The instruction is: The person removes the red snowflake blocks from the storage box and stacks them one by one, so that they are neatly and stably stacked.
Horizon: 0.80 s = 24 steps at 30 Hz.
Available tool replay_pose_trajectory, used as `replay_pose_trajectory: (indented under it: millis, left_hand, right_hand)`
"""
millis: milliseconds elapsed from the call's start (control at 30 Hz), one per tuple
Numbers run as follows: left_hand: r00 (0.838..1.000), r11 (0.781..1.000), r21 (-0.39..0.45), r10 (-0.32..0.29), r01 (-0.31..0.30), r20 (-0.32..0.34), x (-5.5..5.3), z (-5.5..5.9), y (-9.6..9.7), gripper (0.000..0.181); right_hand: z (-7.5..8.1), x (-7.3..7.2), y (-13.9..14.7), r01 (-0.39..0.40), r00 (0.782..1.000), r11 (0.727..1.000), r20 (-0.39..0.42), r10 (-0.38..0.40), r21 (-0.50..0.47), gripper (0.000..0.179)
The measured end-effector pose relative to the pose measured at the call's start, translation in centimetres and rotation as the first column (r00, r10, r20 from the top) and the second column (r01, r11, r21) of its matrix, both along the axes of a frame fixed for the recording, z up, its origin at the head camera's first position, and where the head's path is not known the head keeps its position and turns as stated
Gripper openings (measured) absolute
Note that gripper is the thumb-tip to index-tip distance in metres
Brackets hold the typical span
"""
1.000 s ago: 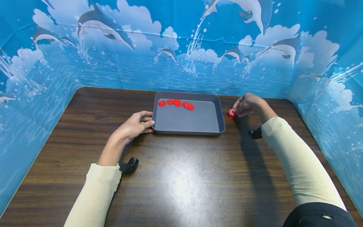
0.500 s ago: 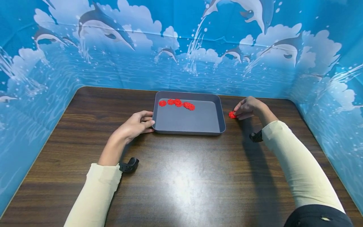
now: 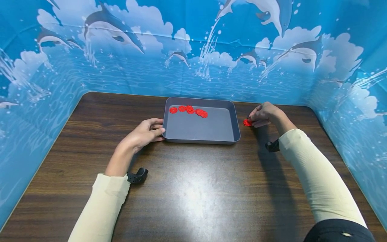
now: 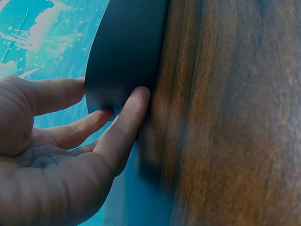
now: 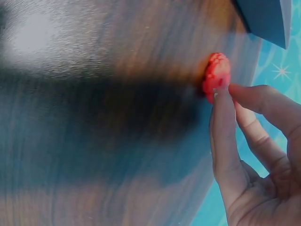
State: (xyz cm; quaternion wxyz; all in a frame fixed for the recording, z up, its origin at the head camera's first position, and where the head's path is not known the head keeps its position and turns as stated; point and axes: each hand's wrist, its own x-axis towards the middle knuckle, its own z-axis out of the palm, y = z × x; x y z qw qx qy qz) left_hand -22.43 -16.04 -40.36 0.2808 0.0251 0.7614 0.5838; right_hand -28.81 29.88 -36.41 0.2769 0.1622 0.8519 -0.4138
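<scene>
In the head view, a grey rectangular tray [image 3: 199, 131] sits on the table, with several red notched plastic discs [image 3: 189, 109] lying along the back of its floor. My left hand [image 3: 143, 133] touches the tray's left end. In the left wrist view its thumb [image 4: 136, 101] presses low on the outer wall [image 4: 124, 52], with other fingers against the tray's edge. Right of the tray, my right hand [image 3: 263, 115] pinches a red notched disc [image 3: 247, 122] on a small stack, close over the table. The right wrist view shows thumb and fingertips at the edge of the red discs [image 5: 217, 75].
The dark wood-grain table [image 3: 193, 188] reaches back to a blue dolphin-print cloth [image 3: 193, 57] hanging behind and at both sides. Black bands [image 3: 137, 176] are on both wrists. The tray's corner [image 5: 268, 21] appears at the top of the right wrist view.
My right hand has lowered the disc it had tilted up over the small stack; it now lies flat there, still in the fingertips. The left hand and tray have stayed put.
</scene>
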Motion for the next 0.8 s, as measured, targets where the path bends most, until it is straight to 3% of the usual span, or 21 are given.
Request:
replay_pose_trajectory:
  millis: [500, 800]
  left_hand:
    - [1.0, 0.999, 0.038, -0.014, 0.013, 0.023, -0.1, 0.0, 0.3, 0.06]
    - [1.0, 1.0, 0.013, -0.012, 0.012, 0.014, 0.0, 0.2, 0.1, 0.061]
  right_hand:
    - [3.2, -0.9, -2.8, -0.108, 0.99, 0.992, -0.083, 0.113, 0.062, 0.025]
    - [4.1, -1.9, -6.7, -0.091, 0.991, 0.996, -0.102, 0.092, 0.016, 0.02]
